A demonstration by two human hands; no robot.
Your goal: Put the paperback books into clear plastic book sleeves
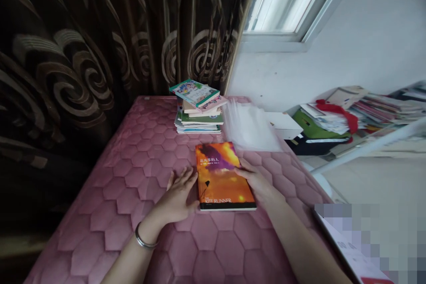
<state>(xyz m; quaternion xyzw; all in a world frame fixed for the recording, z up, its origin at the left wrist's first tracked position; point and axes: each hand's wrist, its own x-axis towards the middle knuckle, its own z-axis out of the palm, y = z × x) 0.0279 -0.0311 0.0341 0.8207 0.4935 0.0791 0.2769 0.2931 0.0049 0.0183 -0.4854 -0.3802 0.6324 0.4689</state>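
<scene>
An orange and purple paperback book [221,179], with "The Kite Runner" printed near its bottom edge, lies face up on the pink quilted mattress [146,182]. My left hand [181,195], with a silver bracelet at the wrist, rests along the book's left edge, its fingers spread and stretched out. On the opposite side, my right hand [258,182] grips the book's right edge, with fingertips lying over the cover. Part of the right hand's grip is hidden under the book's side.
Beyond the book stands a stack of books [201,113], its top one turned askew. Clear plastic bags [249,126] lie beside it, near a white box [284,125]. Dark patterned curtains [100,53] hang at the left. Piled papers and a green bag [306,124] sit at the right.
</scene>
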